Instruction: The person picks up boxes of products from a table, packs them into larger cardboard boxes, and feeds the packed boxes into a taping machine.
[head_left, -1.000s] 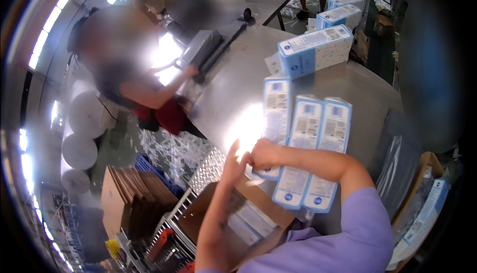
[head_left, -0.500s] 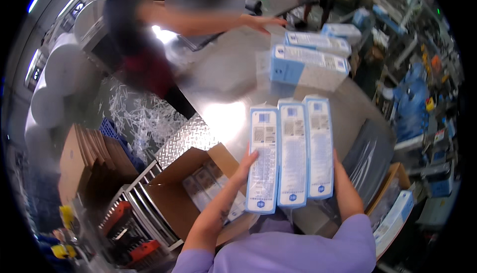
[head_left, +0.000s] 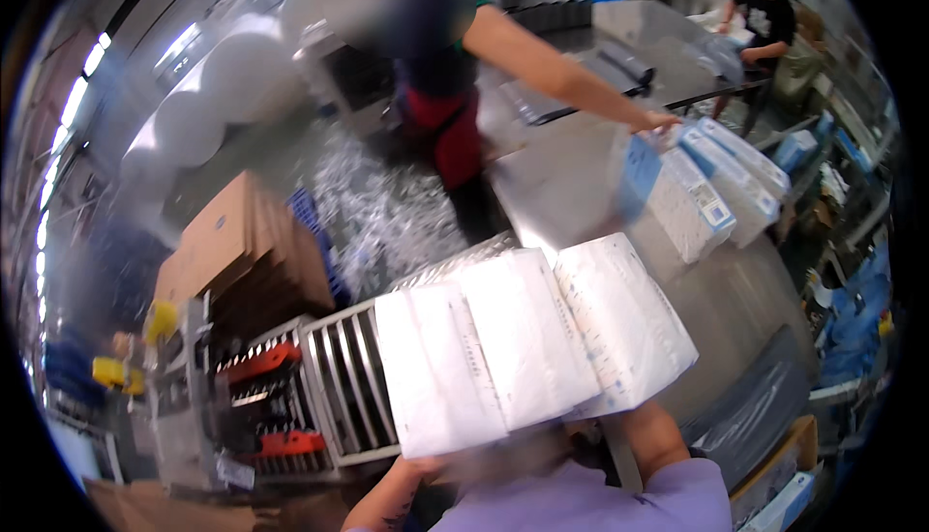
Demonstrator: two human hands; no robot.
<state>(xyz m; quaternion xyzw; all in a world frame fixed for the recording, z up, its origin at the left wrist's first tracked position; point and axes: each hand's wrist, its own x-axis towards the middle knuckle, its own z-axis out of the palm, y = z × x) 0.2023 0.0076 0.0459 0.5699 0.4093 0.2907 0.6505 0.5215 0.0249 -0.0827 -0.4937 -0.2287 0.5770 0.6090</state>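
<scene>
Three white soft plastic-wrapped packs (head_left: 527,329) sit side by side in front of me, their broad printed faces turned up. My left hand (head_left: 426,464) grips the row at its near left corner, mostly hidden below it. At the near right, my right hand (head_left: 646,414) holds the other end; its fingers are hidden under the packs. The row hangs above the roller conveyor (head_left: 348,368) and the edge of the metal table (head_left: 716,310).
A co-worker's hand (head_left: 660,121) touches standing blue-and-white packs (head_left: 692,198) at the table's far right. Flattened cartons (head_left: 227,242) stand at left. Orange-red machine parts (head_left: 290,443) lie by the conveyor. Grey plastic film (head_left: 750,406) and an open carton (head_left: 774,469) are at right.
I have tipped the three packs from their narrow printed sides onto their broad faces and swung them left over the conveyor. The open box there is now hidden. The co-worker's hand has reached the standing packs.
</scene>
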